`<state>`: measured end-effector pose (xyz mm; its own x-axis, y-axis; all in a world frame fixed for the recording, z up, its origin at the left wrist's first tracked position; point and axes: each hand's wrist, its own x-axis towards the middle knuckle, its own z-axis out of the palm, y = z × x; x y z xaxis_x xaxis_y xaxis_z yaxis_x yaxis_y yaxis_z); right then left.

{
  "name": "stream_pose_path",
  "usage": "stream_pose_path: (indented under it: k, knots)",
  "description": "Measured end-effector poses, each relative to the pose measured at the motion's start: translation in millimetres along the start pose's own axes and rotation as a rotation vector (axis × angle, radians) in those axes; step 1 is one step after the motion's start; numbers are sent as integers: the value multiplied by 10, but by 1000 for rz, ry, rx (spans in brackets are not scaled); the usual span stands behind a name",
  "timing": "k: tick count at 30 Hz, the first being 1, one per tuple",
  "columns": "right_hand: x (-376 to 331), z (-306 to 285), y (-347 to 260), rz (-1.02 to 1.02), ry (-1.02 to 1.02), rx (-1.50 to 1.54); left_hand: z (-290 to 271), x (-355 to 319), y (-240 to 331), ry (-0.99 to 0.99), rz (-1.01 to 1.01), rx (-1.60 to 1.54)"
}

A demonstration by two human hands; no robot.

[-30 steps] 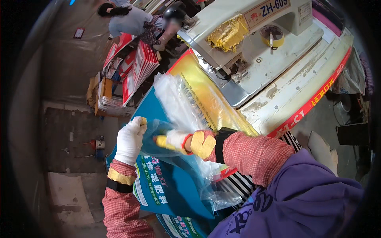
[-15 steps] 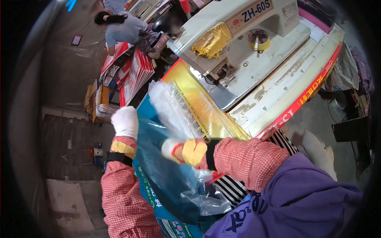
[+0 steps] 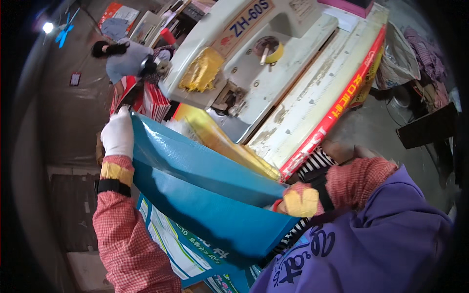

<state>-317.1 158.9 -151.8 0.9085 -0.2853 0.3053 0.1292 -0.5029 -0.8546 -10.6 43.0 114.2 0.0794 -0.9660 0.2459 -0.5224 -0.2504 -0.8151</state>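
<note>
A large blue woven sack [image 3: 195, 195], printed in white and green lower down, stretches across my lap between both hands. My left hand [image 3: 118, 134], in a white glove, is closed on the sack's upper left corner. At the other end of its top edge, my right hand [image 3: 282, 206] grips the sack; its fingers are mostly hidden by the blue material. Yellow tape wraps both cuffs. Behind the sack lie yellow sacks [image 3: 222, 144] and a bit of whitish plastic film [image 3: 181, 128], in front of the sewing machine [image 3: 244, 63].
A roll of yellow tape [image 3: 274, 52] rests on the machine bed. The white table [image 3: 298, 105] has a red front strip. At the far left a person [image 3: 128, 61] bends near red-and-white folded sacks [image 3: 155, 102]. A dark box [image 3: 426, 128] and a white bag [image 3: 396, 63] stand at right.
My right hand has moved right and toward me, from over the clear film to the sack's right side. My left hand moved left and slightly up. The sack's top edge now spreads between them.
</note>
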Motion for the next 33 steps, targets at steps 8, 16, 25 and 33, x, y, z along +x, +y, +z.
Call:
stream_pose_path:
  k: [8,16,25,33]
  knots:
    - [772,-829,-21,391,593,-7,-213,-47,18,-156,73,-22]
    - [855,-552,-139,382,14,96,120,157,-609,-319,65,-367]
    - [239,-444,-602,362,168,-280,917,-155,1755,127,-44,-642]
    - [-712,-523,-67,1173,539,734,1185,-91,1989,478,165,-828]
